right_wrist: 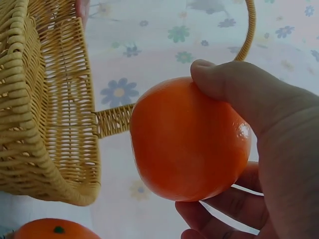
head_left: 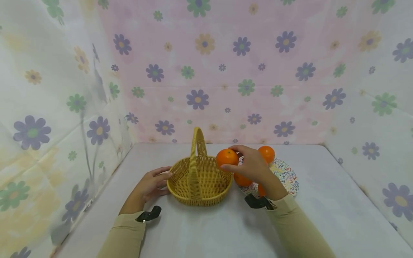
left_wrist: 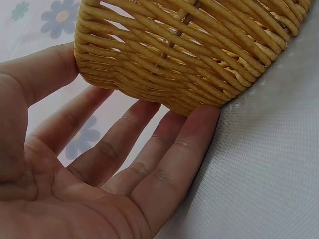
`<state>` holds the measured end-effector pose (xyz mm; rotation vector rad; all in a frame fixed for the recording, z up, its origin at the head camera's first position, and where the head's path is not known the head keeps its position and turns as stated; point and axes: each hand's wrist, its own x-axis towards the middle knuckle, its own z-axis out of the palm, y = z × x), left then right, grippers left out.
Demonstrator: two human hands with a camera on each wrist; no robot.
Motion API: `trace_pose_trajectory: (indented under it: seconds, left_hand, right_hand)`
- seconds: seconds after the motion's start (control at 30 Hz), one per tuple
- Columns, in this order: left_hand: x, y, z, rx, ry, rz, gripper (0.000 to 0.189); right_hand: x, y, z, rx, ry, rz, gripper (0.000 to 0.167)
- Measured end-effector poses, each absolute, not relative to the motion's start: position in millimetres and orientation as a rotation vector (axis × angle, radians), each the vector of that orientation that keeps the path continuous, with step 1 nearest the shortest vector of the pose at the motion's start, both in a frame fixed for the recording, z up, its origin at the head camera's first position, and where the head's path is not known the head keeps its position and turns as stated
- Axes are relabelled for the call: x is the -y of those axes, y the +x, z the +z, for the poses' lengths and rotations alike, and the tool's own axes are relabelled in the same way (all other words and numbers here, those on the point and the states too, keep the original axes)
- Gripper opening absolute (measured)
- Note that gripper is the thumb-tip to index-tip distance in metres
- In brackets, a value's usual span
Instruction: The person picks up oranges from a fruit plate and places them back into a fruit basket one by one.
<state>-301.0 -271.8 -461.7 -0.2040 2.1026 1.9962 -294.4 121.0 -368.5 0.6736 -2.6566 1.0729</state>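
Observation:
A yellow wicker basket (head_left: 213,193) with a tall arched handle (head_left: 193,168) stands on the table, nothing showing inside it. My left hand (head_left: 153,184) rests against its left side; in the left wrist view, extended fingers (left_wrist: 174,154) touch the woven wall, the lowest one along the tabletop. My right hand (head_left: 253,165) holds a smooth, glossy orange (head_left: 227,158) between thumb and fingers, raised by the basket's right rim. Seen from the right wrist, the thumb (right_wrist: 234,82) presses the top of the fruit and the other fingers curl beneath it.
Right of the basket lies a round plate with colourful specks (head_left: 287,179), partly under my right forearm. On it are an orange at the back (head_left: 266,154) and another at the front left (head_left: 242,180); one more peeks out below my wrist. Flower-patterned cloth walls (head_left: 206,71) enclose the table.

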Motion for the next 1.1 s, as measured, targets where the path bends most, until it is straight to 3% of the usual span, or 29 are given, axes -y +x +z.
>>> trace_pose_trajectory:
  seconds: [0.7, 1.1]
  left_hand:
    - [269.8, -301.2, -461.8, -2.088, -0.198, 2.005, 0.061]
    - [273.4, -299.8, -460.4, -2.093, -0.196, 1.999, 0.061]
  right_hand:
    - [-73.1, -318.2, -370.6, 2.819, 0.843, 1.130, 0.057]
    - [-41.2, -339.8, -383.9, 2.938, 0.916, 1.004, 0.063]
